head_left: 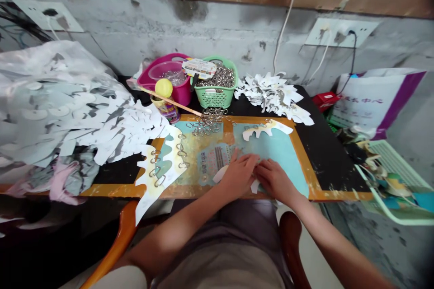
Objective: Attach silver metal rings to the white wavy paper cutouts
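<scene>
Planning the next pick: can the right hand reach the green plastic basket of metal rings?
Probably yes: only a flat white paper cutout and the teal board lie between the right hand and the basket; nothing upright blocks.

view: head-worn | facing: forward, down | range: close above left hand, right hand

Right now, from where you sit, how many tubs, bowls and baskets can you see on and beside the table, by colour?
Pink tub: 1
Clear bowl, inside the pink tub: 1
Green baskets: 2, the green basket of metal rings and the pale green basket of printed paper beside the table
Total: 4
</scene>
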Tool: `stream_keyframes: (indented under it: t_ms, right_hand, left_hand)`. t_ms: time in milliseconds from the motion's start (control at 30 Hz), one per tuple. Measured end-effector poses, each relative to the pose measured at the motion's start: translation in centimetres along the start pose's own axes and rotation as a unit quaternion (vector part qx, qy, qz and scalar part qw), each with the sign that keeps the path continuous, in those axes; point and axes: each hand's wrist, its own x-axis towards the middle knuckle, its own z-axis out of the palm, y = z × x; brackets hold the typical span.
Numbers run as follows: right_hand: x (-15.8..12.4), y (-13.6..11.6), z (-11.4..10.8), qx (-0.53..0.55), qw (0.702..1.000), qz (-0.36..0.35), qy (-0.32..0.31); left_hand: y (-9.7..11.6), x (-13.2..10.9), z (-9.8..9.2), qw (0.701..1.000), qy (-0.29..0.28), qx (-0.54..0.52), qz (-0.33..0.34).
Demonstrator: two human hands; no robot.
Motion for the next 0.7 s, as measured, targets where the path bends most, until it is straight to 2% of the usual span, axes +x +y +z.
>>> stream_keyframes:
  t_ms: [133, 300, 433, 500, 633, 700]
  right_hand:
    - [-0.6, 0.3, 0.7, 0.046, 0.999, 0.004, 0.024]
    - [-1.2, 0.2, 1.2, 0.024, 0.999, -0.007, 0.035]
    - [-2.2, 0.3, 1.5, -0.007, 0.998, -0.038, 0.047]
    - [-2.7, 0.5, 1.6, 0.016, 0.997, -0.048, 0.057]
    - [-3.1, 1.2, 1.3, 0.133, 0.986, -0.038, 0.09]
    - [-2.9, 1.4, 0.9, 0.151, 0.984, -0.032, 0.083]
  left_hand:
    - [-0.4, 0.4, 0.4, 1.0, -0.031, -0.004, -0.002]
    - [-0.9, 0.2, 0.0, 0.999, -0.043, -0.02, -0.005]
    - [-1.1, -0.2, -0.1, 0.998, -0.054, -0.001, 0.019]
    - [-1.3, -0.4, -0.1, 0.997, -0.056, 0.022, 0.039]
    - [-1.4, -1.0, 0.3, 0.994, -0.012, 0.079, 0.073]
    - [-1.3, -1.3, 0.6, 0.989, 0.017, 0.115, 0.088]
